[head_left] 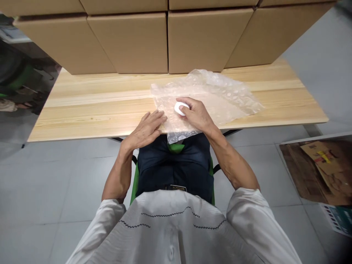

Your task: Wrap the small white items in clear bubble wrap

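A sheet of clear bubble wrap (pixel 220 95) lies spread over the wooden table (pixel 96 99), its near corner hanging past the front edge. My right hand (pixel 196 113) grips a small white rounded object (pixel 181 108) between thumb and fingers, over the left part of the sheet. What kind of object it is I cannot make out. My left hand (pixel 148 128) rests flat at the sheet's left edge, fingers stretched out and touching the wrap and the tabletop.
A stack of cardboard boxes (pixel 129 44) stands along the table's far side. Flattened cardboard (pixel 327 165) lies on the floor at the right. Below me is a green chair (pixel 134 185). Another person's hand (pixel 24 105) shows at the far left.
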A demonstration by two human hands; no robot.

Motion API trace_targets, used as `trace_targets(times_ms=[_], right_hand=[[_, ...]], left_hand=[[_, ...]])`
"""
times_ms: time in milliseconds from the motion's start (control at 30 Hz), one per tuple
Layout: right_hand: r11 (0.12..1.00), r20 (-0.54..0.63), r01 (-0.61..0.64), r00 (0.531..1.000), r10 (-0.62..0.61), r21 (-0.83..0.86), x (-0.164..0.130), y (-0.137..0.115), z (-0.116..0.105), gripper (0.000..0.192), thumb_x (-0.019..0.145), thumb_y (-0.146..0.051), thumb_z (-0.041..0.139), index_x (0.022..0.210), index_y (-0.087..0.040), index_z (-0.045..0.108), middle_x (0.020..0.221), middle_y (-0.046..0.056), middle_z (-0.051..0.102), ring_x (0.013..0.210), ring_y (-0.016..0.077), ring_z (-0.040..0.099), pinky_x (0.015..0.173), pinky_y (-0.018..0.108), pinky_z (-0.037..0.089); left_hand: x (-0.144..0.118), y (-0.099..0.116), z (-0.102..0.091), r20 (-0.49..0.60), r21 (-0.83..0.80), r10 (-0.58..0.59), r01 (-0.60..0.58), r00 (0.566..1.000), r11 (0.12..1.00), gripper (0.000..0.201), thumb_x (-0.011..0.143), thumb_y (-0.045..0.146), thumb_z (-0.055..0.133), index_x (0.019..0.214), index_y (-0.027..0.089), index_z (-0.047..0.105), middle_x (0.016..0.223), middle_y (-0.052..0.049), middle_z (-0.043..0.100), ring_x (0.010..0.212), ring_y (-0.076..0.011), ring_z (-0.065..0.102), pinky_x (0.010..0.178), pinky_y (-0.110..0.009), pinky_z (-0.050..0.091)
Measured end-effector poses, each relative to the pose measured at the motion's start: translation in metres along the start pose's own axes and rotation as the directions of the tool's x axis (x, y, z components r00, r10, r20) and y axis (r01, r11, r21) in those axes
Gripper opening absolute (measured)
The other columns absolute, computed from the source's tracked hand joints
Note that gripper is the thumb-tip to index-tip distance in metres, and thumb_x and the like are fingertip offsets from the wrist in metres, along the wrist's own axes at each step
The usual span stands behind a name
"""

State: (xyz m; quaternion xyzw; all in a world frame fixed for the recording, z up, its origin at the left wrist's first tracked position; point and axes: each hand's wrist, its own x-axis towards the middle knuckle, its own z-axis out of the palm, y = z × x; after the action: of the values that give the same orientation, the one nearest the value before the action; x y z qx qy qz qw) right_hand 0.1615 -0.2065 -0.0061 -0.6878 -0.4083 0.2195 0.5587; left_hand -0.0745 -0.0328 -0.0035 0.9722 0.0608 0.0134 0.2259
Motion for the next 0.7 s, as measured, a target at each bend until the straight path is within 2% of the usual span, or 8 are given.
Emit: trace_targets(times_ms=[67,133,267,433,567,700], right_hand=[[0.996,0.007,0.039,0.999,-0.039,-0.085,0.000,-0.001,0.003,0.042,0.102,-0.038,0.073,0.139,-0.026,0.088,0.155,0.008,0.083,0.148,0.0348,0.074,0.131,0.062,0.058],[0.986,0.021,0.062,0.998,-0.059,-0.153,-0.002,-0.001,0.005,0.041,0.103,-0.037,0.072,0.139,-0.027,0.088,0.154,0.008,0.084,0.151,0.0355,0.073,0.137,0.062,0.052],[0.962,0.010,0.070,0.998,-0.070,-0.265,-0.007,0.005,0.005,0.042,0.106,-0.041,0.070,0.140,-0.026,0.088,0.152,0.009,0.085,0.149,0.0386,0.075,0.133,0.061,0.055],[0.916,-0.009,0.150,0.986,-0.166,-0.372,-0.008,0.019,-0.006,0.045,0.108,-0.044,0.062,0.137,-0.020,0.088,0.148,0.016,0.084,0.143,0.0386,0.075,0.129,0.058,0.056],[0.896,0.004,0.175,0.982,-0.190,-0.407,-0.013,0.024,-0.018,0.044,0.111,-0.045,0.059,0.137,-0.023,0.086,0.145,0.015,0.085,0.138,0.0371,0.074,0.126,0.057,0.056],[0.875,0.028,0.185,0.981,-0.193,-0.448,-0.022,0.024,-0.027,0.043,0.113,-0.045,0.057,0.134,-0.022,0.086,0.139,0.016,0.084,0.135,0.0383,0.074,0.125,0.057,0.054]], left_hand=[[-0.001,0.001,0.002,0.015,0.010,0.017,-0.017,1.000,1.000,0.069,0.119,0.054,0.050,0.182,0.024,0.053,0.196,-0.015,0.040,0.187,-0.0394,0.027,0.152,-0.071,0.018],[0.001,0.004,0.007,-0.024,0.026,0.027,-0.027,0.999,0.999,0.071,0.118,0.059,0.056,0.181,0.025,0.055,0.192,-0.018,0.046,0.185,-0.0416,0.032,0.151,-0.072,0.018],[0.010,0.015,0.020,-0.126,0.069,0.080,-0.071,0.989,0.995,0.064,0.118,0.063,0.058,0.169,0.026,0.067,0.174,-0.021,0.061,0.174,-0.0429,0.046,0.149,-0.075,0.021],[0.028,0.028,0.024,-0.183,0.063,0.100,-0.090,0.978,0.994,0.051,0.120,0.055,0.055,0.158,0.028,0.074,0.144,-0.015,0.071,0.140,-0.0342,0.066,0.148,-0.073,0.026],[0.040,0.035,0.027,-0.222,0.100,0.095,-0.075,0.970,0.992,0.043,0.117,0.046,0.058,0.153,0.028,0.077,0.129,-0.011,0.070,0.126,-0.0317,0.066,0.149,-0.073,0.026],[0.052,0.038,0.032,-0.255,0.176,0.140,-0.096,0.957,0.980,0.037,0.119,0.035,0.052,0.135,0.029,0.085,0.115,-0.008,0.070,0.114,-0.0288,0.068,0.148,-0.071,0.030]])
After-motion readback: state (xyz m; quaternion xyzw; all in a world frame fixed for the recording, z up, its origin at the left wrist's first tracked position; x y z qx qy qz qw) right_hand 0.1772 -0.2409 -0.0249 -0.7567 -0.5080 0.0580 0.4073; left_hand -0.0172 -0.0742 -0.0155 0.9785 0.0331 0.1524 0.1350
